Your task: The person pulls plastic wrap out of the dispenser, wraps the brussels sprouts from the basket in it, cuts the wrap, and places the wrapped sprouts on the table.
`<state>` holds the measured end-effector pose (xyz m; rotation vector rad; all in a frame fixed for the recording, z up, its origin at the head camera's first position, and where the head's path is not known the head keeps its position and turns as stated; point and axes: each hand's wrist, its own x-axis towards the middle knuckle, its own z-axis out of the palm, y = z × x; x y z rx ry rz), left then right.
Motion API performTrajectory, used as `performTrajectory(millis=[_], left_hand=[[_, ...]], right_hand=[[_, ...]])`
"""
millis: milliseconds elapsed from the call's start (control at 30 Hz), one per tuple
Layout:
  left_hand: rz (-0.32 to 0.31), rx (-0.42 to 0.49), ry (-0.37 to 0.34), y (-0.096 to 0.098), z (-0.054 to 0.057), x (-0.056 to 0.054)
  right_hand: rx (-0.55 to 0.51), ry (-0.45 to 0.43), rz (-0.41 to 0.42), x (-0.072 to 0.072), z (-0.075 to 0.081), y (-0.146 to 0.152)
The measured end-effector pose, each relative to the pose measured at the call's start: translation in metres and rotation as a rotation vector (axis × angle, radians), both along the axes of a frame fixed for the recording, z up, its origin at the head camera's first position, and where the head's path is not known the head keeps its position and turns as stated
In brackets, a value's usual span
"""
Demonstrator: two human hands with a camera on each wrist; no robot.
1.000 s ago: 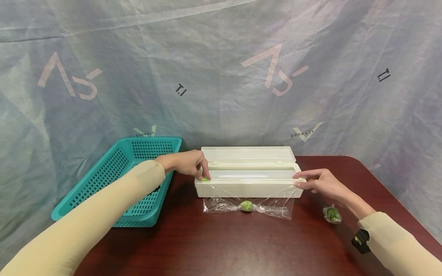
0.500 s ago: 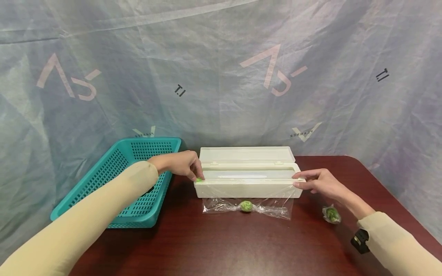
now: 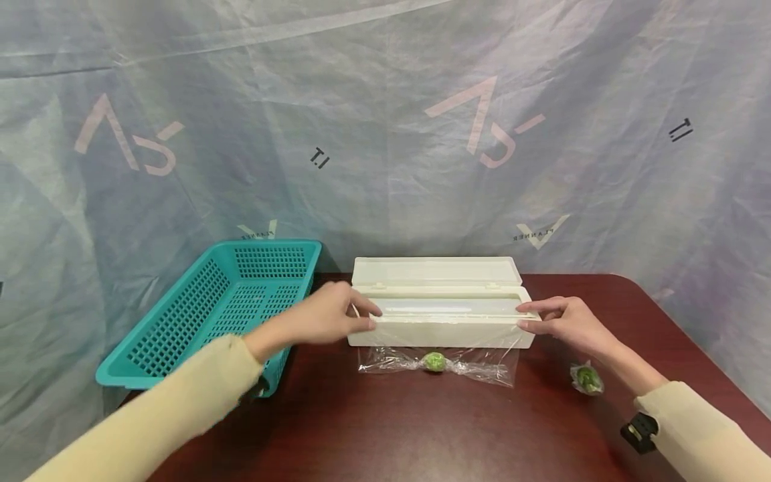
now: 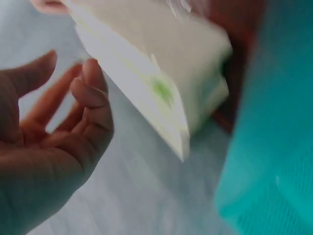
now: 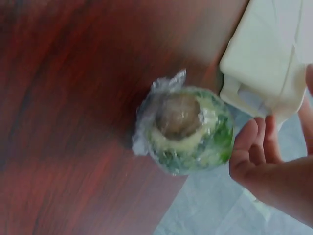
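A white cling film dispenser (image 3: 442, 333) stands with its lid raised, a roll of film (image 3: 442, 306) inside. Film (image 3: 385, 361) runs over its front edge onto the table, overlapping a small green vegetable (image 3: 434, 362). My right hand (image 3: 569, 323) grips the dispenser's right end between thumb and fingers. At the left end, my left hand (image 3: 328, 314) is apart from the box in the left wrist view, its fingers loosely bent and holding nothing. The green slider (image 4: 162, 91) shows on the box edge there. A film-wrapped green vegetable (image 5: 188, 129) with a brown stem end lies near my right forearm.
A teal plastic basket (image 3: 165, 328) with slotted walls stands to the left, partly behind my left forearm. The dark red wooden table (image 3: 421, 428) extends in front of the dispenser. Behind it hangs a grey printed sheet (image 3: 385, 134).
My left hand pulled the green slider left to the dispenser's end, then let go and drew back toward me with fingers opened. The right hand keeps its grip.
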<state>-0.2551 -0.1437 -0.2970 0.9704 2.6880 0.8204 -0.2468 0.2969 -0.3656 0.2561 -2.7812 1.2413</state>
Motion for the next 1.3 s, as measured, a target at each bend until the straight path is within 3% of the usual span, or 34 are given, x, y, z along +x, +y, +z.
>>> performTrajectory(millis=[67, 167, 267, 367, 533, 867, 1033, 1300], left_hand=[[0.062, 0.109, -0.033, 0.002, -0.012, 0.020], [0.183, 0.270, -0.116, -0.001, -0.036, 0.041], [0.328, 0.460, -0.242, -0.003, -0.059, 0.052], [0.456, 0.648, -0.374, 0.000, -0.076, 0.055], [0.597, 0.818, -0.451, 0.007, -0.093, 0.051], [0.695, 1.044, -0.570, 0.014, -0.105, 0.032], [0.733, 1.078, -0.581, 0.018, -0.108, 0.023], [0.775, 1.114, -0.539, 0.023, -0.109, 0.017]], right_hand=[[0.017, 0.044, -0.033, 0.003, -0.001, -0.004], [0.071, 0.138, -0.095, 0.007, -0.003, -0.010], [0.136, 0.243, -0.159, 0.011, -0.003, -0.016], [0.174, 0.333, -0.190, 0.014, -0.004, -0.019], [0.172, 0.404, -0.186, 0.018, -0.009, -0.022], [0.161, 0.465, -0.163, 0.023, -0.013, -0.026], [0.154, 0.458, -0.160, 0.026, -0.013, -0.028], [0.155, 0.471, -0.151, 0.031, -0.012, -0.032]])
